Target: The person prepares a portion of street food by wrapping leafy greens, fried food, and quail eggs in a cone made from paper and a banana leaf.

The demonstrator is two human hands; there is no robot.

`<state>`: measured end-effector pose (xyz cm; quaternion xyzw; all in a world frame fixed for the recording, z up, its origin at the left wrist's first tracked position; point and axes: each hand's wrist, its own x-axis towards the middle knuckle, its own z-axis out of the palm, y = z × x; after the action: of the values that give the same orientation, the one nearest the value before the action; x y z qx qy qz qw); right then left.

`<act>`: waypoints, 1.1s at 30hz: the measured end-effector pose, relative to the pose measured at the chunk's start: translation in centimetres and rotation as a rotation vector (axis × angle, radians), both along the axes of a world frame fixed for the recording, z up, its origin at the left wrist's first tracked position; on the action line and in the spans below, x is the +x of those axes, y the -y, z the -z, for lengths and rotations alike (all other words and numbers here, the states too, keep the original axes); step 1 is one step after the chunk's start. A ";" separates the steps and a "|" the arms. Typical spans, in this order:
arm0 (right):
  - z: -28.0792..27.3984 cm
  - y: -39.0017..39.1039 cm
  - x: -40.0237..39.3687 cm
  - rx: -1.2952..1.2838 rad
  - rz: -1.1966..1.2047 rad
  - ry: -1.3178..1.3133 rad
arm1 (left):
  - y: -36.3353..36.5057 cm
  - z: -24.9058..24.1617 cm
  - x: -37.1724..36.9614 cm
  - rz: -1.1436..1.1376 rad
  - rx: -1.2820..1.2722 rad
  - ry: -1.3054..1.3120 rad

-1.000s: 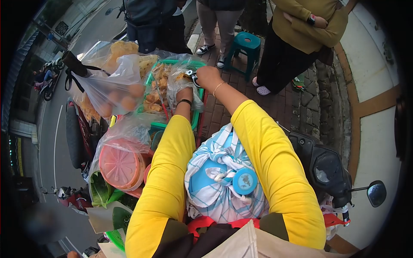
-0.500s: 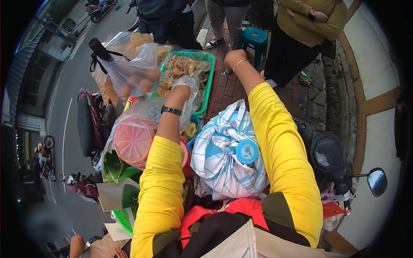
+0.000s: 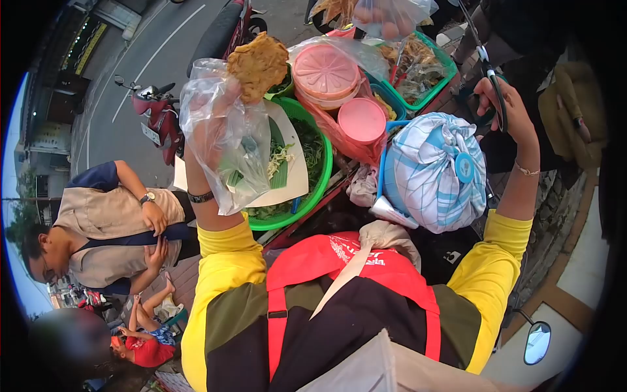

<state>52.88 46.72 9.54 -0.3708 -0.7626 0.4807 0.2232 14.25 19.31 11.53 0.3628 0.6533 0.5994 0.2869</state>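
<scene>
My left hand (image 3: 225, 108), covered by a clear plastic bag (image 3: 245, 170), grips a flat brown fried fritter (image 3: 258, 66) at its edge. Below it lies a sheet of brown paper (image 3: 297, 173) bearing a banana leaf (image 3: 279, 176) and pale shredded food (image 3: 279, 160). That paper rests over a green basket (image 3: 321, 186) of leafy greens. At the upper right, my right hand (image 3: 509, 108) is closed around the handles of scissors (image 3: 484, 57), blades pointing up and away. A blue-checked cloth bundle (image 3: 428, 173) with a blue lid stands between my arms.
Pink-lidded tubs (image 3: 326, 70) stand beyond the basket, near a green tray (image 3: 424, 98) of fried food in plastic. A person in a beige vest (image 3: 104, 225) is at the left. Parked motorbikes (image 3: 153, 117) line the road; a mirror (image 3: 537, 343) is at lower right.
My left hand has left the fried-food tray and moved left over the paper, now with a fritter. My right hand now shows scissors in it. The view has turned left.
</scene>
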 end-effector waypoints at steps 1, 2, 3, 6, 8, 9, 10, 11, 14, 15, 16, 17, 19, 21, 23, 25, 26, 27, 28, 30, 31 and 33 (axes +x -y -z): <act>-1.1 3.7 -1.5 -0.043 -0.095 -0.092 | 2.6 -0.2 0.0 -0.114 0.017 0.087; -1.7 6.9 -3.0 -0.047 -0.220 -0.050 | 5.2 0.4 -0.4 -0.091 0.076 0.062; -1.9 9.9 -4.6 -0.047 -0.342 -0.004 | 7.7 1.8 -1.0 -0.067 0.138 0.039; 0.7 17.3 -10.4 0.190 -0.536 0.153 | 12.4 5.7 -2.3 -0.132 0.059 0.327; 2.3 21.0 -14.0 0.131 -0.633 0.311 | 14.4 6.4 -0.6 -0.137 0.113 0.420; 4.0 21.8 -15.7 0.093 -0.666 0.349 | 14.9 6.4 -0.2 -0.113 0.158 0.472; 4.7 22.6 -17.1 0.092 -0.718 0.359 | 15.5 7.0 -0.5 -0.089 0.125 0.456; 5.2 23.3 -18.3 0.086 -0.771 0.367 | 16.2 8.0 -0.9 -0.088 0.130 0.463; 5.9 25.0 -20.3 0.114 -0.795 0.373 | 18.0 8.8 -0.5 0.017 0.012 0.419; 6.2 25.5 -20.7 0.138 -0.773 0.336 | 18.2 9.0 -0.4 0.018 0.017 0.422; 6.2 26.0 -20.9 0.141 -0.775 0.341 | 18.3 9.3 -0.5 0.034 0.010 0.457; 6.2 26.7 -21.1 0.070 -0.730 0.401 | 18.5 9.6 -0.8 0.048 0.001 0.492; 7.3 27.5 -21.6 0.000 -0.685 0.463 | 18.3 10.9 -1.7 0.023 0.052 0.451; 9.1 28.0 -21.8 -0.074 -0.673 0.335 | 18.4 11.2 -2.4 0.027 -0.048 0.476; 8.9 28.6 -22.1 -0.139 -0.661 0.373 | 18.2 12.4 -3.0 0.049 -0.040 0.462; 9.9 28.9 -23.1 -0.297 -0.589 0.448 | 18.2 12.5 -3.2 0.133 -0.077 0.333; 10.3 29.0 -23.4 -0.232 -0.613 0.417 | 18.0 13.0 -3.4 0.155 -0.065 0.294; 10.8 29.1 -23.7 -0.234 -0.607 0.418 | 17.7 13.6 -3.7 0.161 -0.066 0.295; 11.2 29.2 -24.0 -0.290 -0.556 0.446 | 17.5 14.3 -4.3 0.115 -0.094 0.335; 11.2 29.9 -24.4 -0.405 -0.485 0.417 | 17.6 15.8 -5.3 0.076 -0.121 0.429; 11.6 30.0 -24.5 -0.409 -0.484 0.418 | 17.5 17.2 -6.0 0.078 -0.124 0.431; 12.8 29.7 -24.9 -0.425 -0.453 0.357 | 17.1 19.1 -6.8 0.085 -0.037 0.624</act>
<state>28.00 17.05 -3.22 -0.3085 -0.7354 0.5936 -0.1078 7.42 2.19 -7.58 0.1831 0.5288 0.6574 0.5047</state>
